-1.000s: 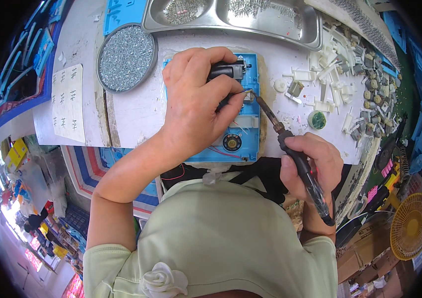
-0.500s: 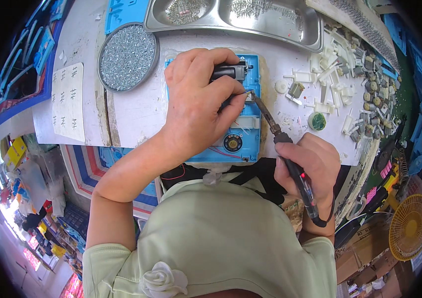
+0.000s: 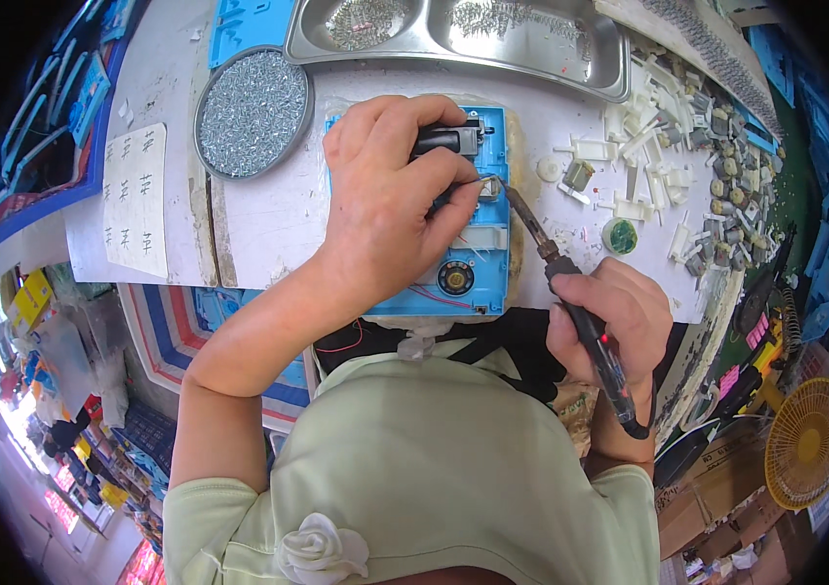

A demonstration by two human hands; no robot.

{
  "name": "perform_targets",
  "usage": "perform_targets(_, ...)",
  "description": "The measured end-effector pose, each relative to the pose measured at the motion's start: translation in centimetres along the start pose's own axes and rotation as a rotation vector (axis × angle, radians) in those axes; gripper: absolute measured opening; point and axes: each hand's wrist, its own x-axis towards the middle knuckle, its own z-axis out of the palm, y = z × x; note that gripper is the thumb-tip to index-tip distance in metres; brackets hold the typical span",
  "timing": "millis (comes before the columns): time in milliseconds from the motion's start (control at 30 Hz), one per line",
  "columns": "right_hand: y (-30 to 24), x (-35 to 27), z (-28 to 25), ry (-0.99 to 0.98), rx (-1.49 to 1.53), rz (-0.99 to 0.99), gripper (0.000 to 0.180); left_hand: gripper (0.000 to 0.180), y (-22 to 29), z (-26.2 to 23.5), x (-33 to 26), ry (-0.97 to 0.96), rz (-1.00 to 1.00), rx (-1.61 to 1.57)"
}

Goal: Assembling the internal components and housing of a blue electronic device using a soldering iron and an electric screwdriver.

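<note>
A blue plastic housing [image 3: 494, 244] lies on the table in front of me, with a round black speaker [image 3: 455, 279] and a dark cylindrical part [image 3: 448, 139] inside it. My left hand [image 3: 385, 185] rests over the housing. Its thumb and index finger are pinched beside a small metal part [image 3: 489, 189], and what they grip is too small to make out. In my right hand [image 3: 614, 317] is a black soldering iron [image 3: 585, 327], held like a pen and tilted up to the left. Its tip is at the right side of the small metal part.
A round dish of screws [image 3: 250, 112] stands at left, beside a paper sheet [image 3: 136, 200]. A metal tray [image 3: 531, 73] with small springs sits at the back. White plastic parts [image 3: 643, 146] and small motors [image 3: 726, 190] are heaped at right, near a round green-filled tin [image 3: 620, 236].
The soldering iron's tip has shifted slightly right, and my right hand has moved a little with it. My left hand keeps its pinch in nearly the same place.
</note>
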Motion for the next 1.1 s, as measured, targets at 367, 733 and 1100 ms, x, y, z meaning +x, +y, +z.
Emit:
perform_targets(367,0.3,-0.4,-0.7,0.042,0.009,0.031,0.036,0.027,0.0,-1.2,-0.1,0.064,0.111,0.053)
perform_targets(733,0.0,-0.8,-1.2,0.060,0.007,0.048,0.035,0.029,-0.8,-0.7,0.0,0.027,0.290,0.041)
perform_targets(1100,-0.3,-1.2,-0.2,0.032,0.051,0.035,0.038,0.026,-0.5,0.2,-0.3,0.038,0.274,0.074)
